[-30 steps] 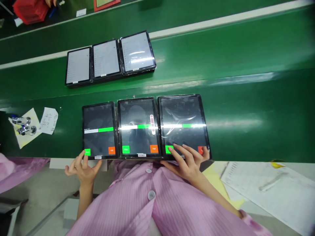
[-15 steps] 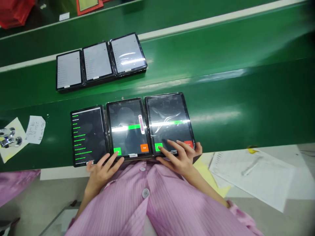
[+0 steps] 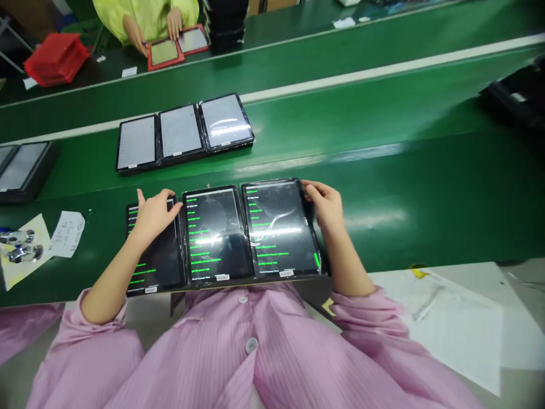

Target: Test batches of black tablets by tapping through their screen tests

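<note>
Three tablets in clear film lie side by side at the bench's near edge, their dark screens listing mostly green text. My left hand is over the top of the left tablet, fingers spread, with thumb and a fingertip by its upper right corner. Between the hands lies the middle tablet, untouched. My right hand has its bent fingers closed at the upper right edge of the right tablet; its thumb is partly hidden.
Three pale-screened tablets lie farther back on the green bench. More tablets are at left. Notes and metal parts sit near them. Across, a person in yellow handles red-framed tablets. Papers lie lower right.
Both hands have moved from the tablets' lower edges up to their upper corners. The middle and right screens went from coloured buttons to green text lists. The view now reaches farther back.
</note>
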Demonstrator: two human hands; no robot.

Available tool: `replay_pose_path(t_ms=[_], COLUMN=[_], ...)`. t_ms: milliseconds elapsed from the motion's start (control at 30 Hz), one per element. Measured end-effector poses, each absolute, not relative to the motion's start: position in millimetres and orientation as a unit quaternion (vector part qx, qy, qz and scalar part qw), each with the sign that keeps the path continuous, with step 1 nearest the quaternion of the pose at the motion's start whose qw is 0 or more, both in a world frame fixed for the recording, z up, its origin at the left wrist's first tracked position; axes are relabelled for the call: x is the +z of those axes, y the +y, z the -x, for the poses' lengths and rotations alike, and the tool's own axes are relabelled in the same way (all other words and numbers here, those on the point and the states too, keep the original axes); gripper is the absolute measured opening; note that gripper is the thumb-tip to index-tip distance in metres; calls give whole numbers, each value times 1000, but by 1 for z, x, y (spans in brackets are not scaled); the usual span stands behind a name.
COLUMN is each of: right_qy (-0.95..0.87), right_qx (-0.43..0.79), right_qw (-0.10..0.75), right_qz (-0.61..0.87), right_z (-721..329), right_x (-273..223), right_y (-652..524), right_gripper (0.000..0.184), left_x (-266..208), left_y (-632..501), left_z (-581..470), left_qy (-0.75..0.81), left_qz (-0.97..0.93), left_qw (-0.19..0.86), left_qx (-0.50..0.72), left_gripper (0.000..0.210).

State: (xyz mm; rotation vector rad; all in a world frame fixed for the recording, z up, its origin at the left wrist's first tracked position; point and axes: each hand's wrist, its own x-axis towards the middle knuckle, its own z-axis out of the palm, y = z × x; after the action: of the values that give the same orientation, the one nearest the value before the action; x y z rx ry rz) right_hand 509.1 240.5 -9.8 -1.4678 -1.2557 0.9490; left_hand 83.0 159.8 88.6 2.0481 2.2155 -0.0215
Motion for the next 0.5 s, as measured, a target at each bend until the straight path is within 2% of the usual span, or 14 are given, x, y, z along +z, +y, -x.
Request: replay_pose_path(t_ms=[200,500], right_qy=[-466,-449], right_qx=[399,410], right_qw=[519,531], right_qz=[595,590], right_z=[-497,-499], right_x=[-13,-20], right_y=[227,223], right_gripper=[43,43], left_x=[87,88], left_y=[164,160], left_z=[-102,-95], left_qy=[750,764], left_qz=[-658,-641], left_qw=[13,56], left_qx=[-68,-49], left_gripper=[44,44])
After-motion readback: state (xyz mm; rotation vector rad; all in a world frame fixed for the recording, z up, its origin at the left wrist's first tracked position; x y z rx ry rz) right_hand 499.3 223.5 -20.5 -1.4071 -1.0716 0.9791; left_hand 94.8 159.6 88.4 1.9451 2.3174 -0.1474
